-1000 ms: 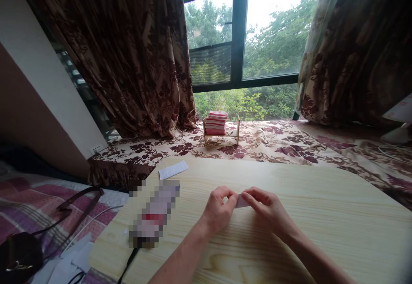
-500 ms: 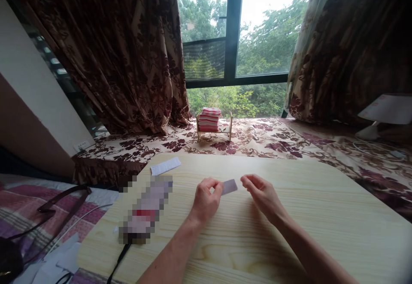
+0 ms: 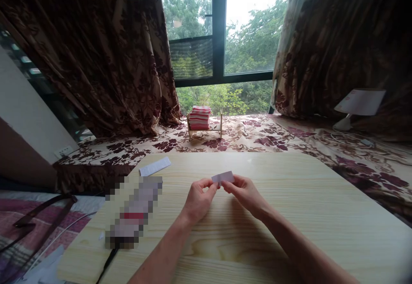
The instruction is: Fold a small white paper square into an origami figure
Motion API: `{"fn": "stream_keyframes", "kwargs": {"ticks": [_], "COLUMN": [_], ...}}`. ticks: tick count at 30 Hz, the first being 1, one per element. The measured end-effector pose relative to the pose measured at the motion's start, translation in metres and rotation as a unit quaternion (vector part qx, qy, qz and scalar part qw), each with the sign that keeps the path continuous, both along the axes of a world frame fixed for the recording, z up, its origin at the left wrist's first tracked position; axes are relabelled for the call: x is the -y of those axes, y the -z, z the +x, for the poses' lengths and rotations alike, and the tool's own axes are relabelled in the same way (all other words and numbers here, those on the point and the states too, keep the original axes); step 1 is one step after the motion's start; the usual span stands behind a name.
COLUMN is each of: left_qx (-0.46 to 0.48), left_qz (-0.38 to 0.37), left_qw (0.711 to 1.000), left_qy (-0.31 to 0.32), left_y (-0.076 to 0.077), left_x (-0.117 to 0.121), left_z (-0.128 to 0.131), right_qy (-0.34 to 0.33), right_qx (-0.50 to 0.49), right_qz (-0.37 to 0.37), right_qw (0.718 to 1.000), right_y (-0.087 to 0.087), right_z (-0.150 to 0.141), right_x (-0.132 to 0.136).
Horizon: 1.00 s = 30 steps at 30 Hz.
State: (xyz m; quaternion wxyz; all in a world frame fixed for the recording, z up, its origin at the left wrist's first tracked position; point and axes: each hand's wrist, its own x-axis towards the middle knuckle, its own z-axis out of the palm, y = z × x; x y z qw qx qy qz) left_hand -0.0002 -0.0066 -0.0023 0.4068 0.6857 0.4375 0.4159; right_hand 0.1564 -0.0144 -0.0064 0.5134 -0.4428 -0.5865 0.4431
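Note:
A small pale piece of paper (image 3: pixel 222 176) is held up above the wooden table (image 3: pixel 289 181). My left hand (image 3: pixel 200 198) pinches its left end between thumb and fingers. On the other side my right hand (image 3: pixel 245 193) grips the right end, with the thumb at its lower edge. The two thumbs are close together. Whether the paper is folded, I cannot tell. A white strip of paper (image 3: pixel 155 166) lies at the table's far left edge.
On the table's left lies a pixelated long object (image 3: pixel 135 213) with a black cord (image 3: pixel 107 264). A tiny white scrap (image 3: pixel 101 235) is beside it. Beyond the table, a small stand (image 3: pixel 205 133) bears folded striped cloths (image 3: pixel 199 117). A lamp (image 3: pixel 359 102) stands at the right.
My right hand has come in from the right and taken hold of the paper's right end. The paper now stands more upright. The view has turned slightly to the right.

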Motion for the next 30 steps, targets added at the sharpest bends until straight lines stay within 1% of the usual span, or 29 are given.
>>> {"fn": "stream_keyframes", "kwargs": {"ticks": [4, 9, 12, 15, 17, 18, 21, 23, 24, 27, 30], "left_qx": [-0.008, -0.027, -0.036, -0.037, -0.034, -0.031, -0.018, -0.015, -0.015, -0.019, -0.025], "left_qz": [0.011, 0.031, 0.033, 0.029, 0.023, 0.02, 0.011, 0.001, -0.005, -0.019, -0.03], "left_qw": [1.0, 0.998, 0.997, 0.997, 0.997, 0.997, 0.995, 0.996, 0.998, 0.999, 0.999], "left_qy": [-0.001, -0.044, -0.057, -0.061, -0.067, -0.072, -0.097, -0.085, -0.068, -0.023, 0.004], "left_y": [0.0, 0.001, 0.001, 0.001, 0.0, 0.0, -0.002, -0.003, -0.003, -0.005, -0.007], "left_x": [0.002, 0.002, 0.002, 0.001, -0.003, -0.005, -0.012, -0.014, -0.013, -0.007, 0.0], "left_z": [0.0, 0.002, 0.004, 0.001, -0.004, -0.008, -0.018, -0.02, -0.018, -0.011, -0.005], "right_qy": [-0.02, -0.028, -0.016, 0.005, 0.029, 0.046, 0.128, 0.162, 0.161, 0.125, 0.079], "right_qx": [-0.005, 0.006, 0.016, 0.026, 0.031, 0.031, 0.022, 0.016, 0.015, 0.009, 0.004], "right_qz": [-0.004, -0.001, -0.003, -0.013, -0.019, -0.02, -0.006, 0.007, 0.012, 0.027, 0.029], "right_qw": [1.0, 1.0, 1.0, 1.0, 0.999, 0.998, 0.992, 0.987, 0.987, 0.992, 0.996], "right_y": [0.003, 0.01, 0.011, 0.011, 0.011, 0.011, 0.008, 0.006, 0.005, 0.003, 0.002], "right_z": [-0.003, -0.005, -0.007, -0.002, 0.009, 0.016, 0.037, 0.04, 0.038, 0.02, 0.004], "right_x": [0.0, -0.003, -0.003, -0.004, -0.007, -0.008, -0.014, -0.017, -0.017, -0.014, -0.008]}}
